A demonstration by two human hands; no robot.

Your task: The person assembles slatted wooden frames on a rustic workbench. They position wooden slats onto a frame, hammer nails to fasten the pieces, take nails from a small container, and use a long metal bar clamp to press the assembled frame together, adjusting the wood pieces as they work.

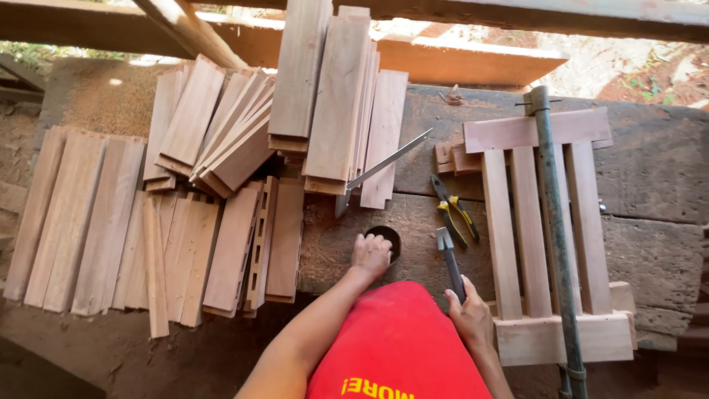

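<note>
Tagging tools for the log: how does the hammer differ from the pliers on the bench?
The hammer is gripped by the right hand; the pliers lie untouched. The hammer has a dark handle and grey metal head; the pliers have yellow-and-black handles. The hammer lies nearer the person, the pliers farther back. Both lie on the worn workbench, beside the slatted wooden frame.

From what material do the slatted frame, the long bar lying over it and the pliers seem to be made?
The slatted frame looks like bare, unfinished wood: pale reddish boards with visible grain. The long bar seems to be metal, dull grey and probably a clamp. The pliers have dark metal jaws, with yellow and black grips that are likely plastic or rubber.
</note>
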